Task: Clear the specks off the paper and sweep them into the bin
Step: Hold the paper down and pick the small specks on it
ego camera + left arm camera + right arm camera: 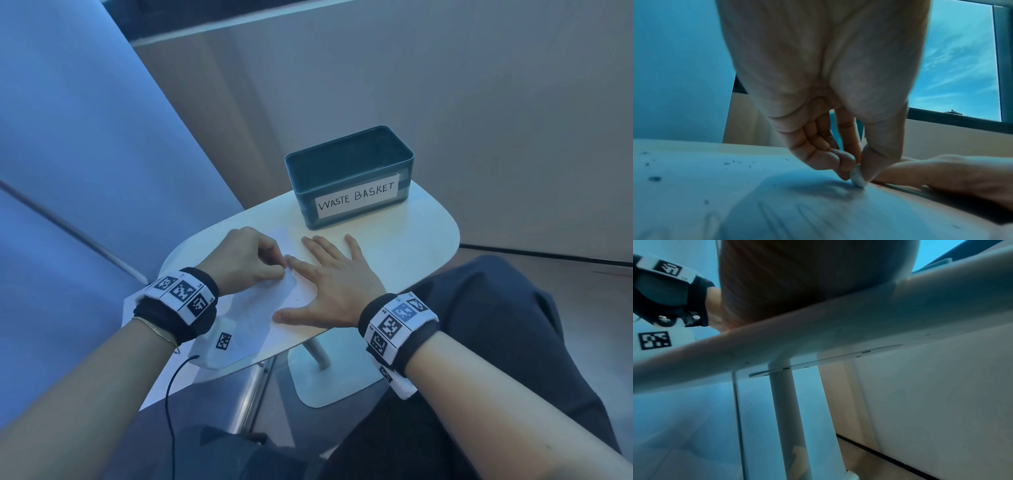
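**On the tabletop: eraser to paper**

On the white tabletop (404, 240), the paper (253, 308) lies under both hands. The left hand (246, 255) pinches a small eraser (857, 179), its tip touching the sheet. The right hand (329, 284) lies flat on the paper, fingers spread. Dark specks (654, 178) dot the sheet. Beyond stands the bin (349, 178), labelled "WASTE BASKET".

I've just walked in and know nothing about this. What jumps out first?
A dark bin labelled "WASTE BASKET" stands at the far end of a small white table. Nearer, the right hand lies flat on a sheet of paper while the left hand pinches a small white eraser against it.
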